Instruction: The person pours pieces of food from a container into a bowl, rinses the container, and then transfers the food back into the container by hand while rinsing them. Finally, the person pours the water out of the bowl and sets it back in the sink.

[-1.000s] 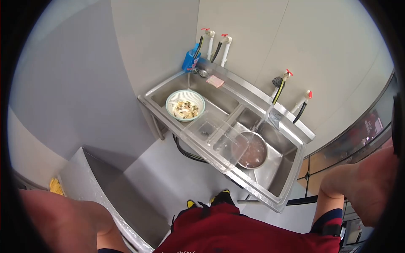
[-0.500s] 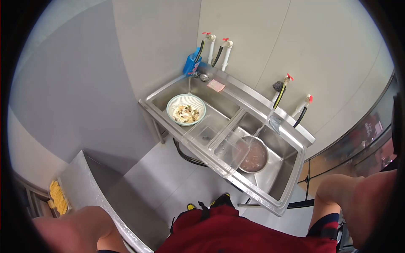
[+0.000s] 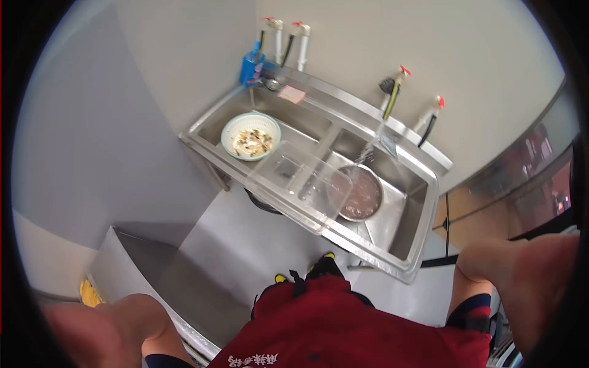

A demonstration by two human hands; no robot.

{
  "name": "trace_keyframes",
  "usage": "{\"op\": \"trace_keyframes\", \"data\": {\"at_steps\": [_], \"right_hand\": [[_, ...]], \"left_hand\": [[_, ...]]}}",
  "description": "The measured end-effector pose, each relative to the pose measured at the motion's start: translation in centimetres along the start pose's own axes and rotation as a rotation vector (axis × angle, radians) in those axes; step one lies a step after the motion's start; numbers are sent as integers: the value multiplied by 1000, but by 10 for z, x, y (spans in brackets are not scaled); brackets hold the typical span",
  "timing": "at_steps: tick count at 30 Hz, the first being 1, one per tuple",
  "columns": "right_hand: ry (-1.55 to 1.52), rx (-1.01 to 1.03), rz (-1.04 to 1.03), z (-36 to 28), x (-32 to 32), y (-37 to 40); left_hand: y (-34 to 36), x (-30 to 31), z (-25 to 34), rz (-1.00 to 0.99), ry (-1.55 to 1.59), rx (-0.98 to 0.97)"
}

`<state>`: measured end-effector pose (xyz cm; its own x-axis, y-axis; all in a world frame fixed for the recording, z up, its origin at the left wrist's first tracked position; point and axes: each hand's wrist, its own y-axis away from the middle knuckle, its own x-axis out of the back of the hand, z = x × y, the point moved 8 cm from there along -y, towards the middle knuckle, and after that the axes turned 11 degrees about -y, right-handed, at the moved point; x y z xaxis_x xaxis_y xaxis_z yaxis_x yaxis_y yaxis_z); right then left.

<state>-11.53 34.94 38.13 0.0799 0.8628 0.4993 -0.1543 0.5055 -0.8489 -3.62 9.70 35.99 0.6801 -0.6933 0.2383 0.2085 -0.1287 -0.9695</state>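
Note:
Both my arms are bent and raised at the lower left and lower right, with the forearms running out of the frame. Neither my left hand nor my right hand shows, so what they hold or touch is hidden. In front of me, water runs from a hose (image 3: 391,101) into a round metal pot (image 3: 361,193) of cloudy reddish-brown water in the right basin. A clear plastic tub (image 3: 300,187) lies across the sink's front rim and divider. The left basin holds a pale green-rimmed basket (image 3: 251,136) with small food scraps in its bottom.
A blue bottle (image 3: 251,66) and a pink cloth (image 3: 291,94) sit along the back of the metal sink (image 3: 412,270). Red-handled taps (image 3: 405,70) line the wall. A large steel basin (image 3: 178,288) stands at the lower left, beside something yellow (image 3: 90,294).
The view has tilted, so the sink and its contents appear higher and slightly further left. White lettering on the red apron has come into view. The water stream looks wider.

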Motion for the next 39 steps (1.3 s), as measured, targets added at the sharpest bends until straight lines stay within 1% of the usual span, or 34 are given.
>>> {"op": "trace_keyframes", "data": {"at_steps": [1,3,4,5,6,7,8,9,10,11,12,13,14,15,17,18,19,20,21,22,23,24,25,26,28,29,31,32,34,36,38,39], "right_hand": [[20,-33,36,7,2,8],[-198,76,179,44,6,41],[-184,49,179,65,-6,70],[-166,-190,444,103,-4,117],[-139,-420,709,135,-6,175],[28,-722,652,166,-29,229],[31,-1200,473,197,-62,289],[-174,-1435,465,222,-97,376],[-346,-1742,402,228,-133,479],[-522,-2136,459,207,-165,568],[-662,-2321,402,186,-193,653],[-622,-2481,489,166,-202,680],[-539,-2634,468,156,-211,701],[-532,-2657,486,152,-220,711],[-746,-2713,650,139,-257,733],[-834,-2701,590,137,-280,741],[-904,-2675,653,138,-303,749],[-560,-2661,680,150,-302,741],[-363,-2642,617,153,-304,749],[-172,-2610,552,154,-303,759],[-173,-2633,541,149,-308,774],[-141,-2571,447,155,-308,786],[-111,-2502,354,164,-305,793],[-107,-2515,352,174,-297,787],[-154,-2560,176,209,-280,749],[-156,-2568,174,216,-281,757],[-5,-2334,-122,244,-275,759],[-8,-2341,-125,252,-272,760],[-258,-2393,-44,261,-278,760],[-288,-2398,-31,261,-277,759],[-297,-2384,42,254,-276,759],[-276,-2331,175,241,-283,781]], "left_hand": [[9,5,-7,101,145,43],[75,16,-56,324,474,214],[99,-7,-78,369,249,332],[126,-30,-100,403,19,441],[173,-55,-138,325,-57,805],[225,-95,-171,164,77,1137],[286,-124,-189,118,164,1403],[355,-139,-195,76,170,1623],[397,-153,-184,66,184,1766],[448,-163,-175,-48,198,1866],[486,-169,-169,-155,210,1951],[496,-173,-155,-100,208,2041],[501,-186,-146,-39,202,2132],[496,-204,-149,-45,197,2137],[498,-224,-139,-15,164,2263],[502,-234,-141,-32,139,2288],[504,-249,-150,-77,145,2258],[504,-264,-159,-115,153,2226],[500,-270,-167,-129,77,2201],[503,-274,-172,-137,58,2218],[505,-271,-179,-211,-56,2179],[505,-269,-185,-282,-162,2133],[503,-269,-186,-247,-200,2132],[504,-269,-187,-259,-204,2139],[505,-266,-190,-274,-233,2120],[503,-265,-190,-256,-249,2137],[501,-266,-191,-263,-256,2137],[500,-264,-190,-266,-260,2139],[501,-259,-191,-280,-249,2140],[498,-261,-189,-286,-231,2138],[470,-249,-190,-99,-514,1900],[450,-249,-190,-109,-549,1799]]}}
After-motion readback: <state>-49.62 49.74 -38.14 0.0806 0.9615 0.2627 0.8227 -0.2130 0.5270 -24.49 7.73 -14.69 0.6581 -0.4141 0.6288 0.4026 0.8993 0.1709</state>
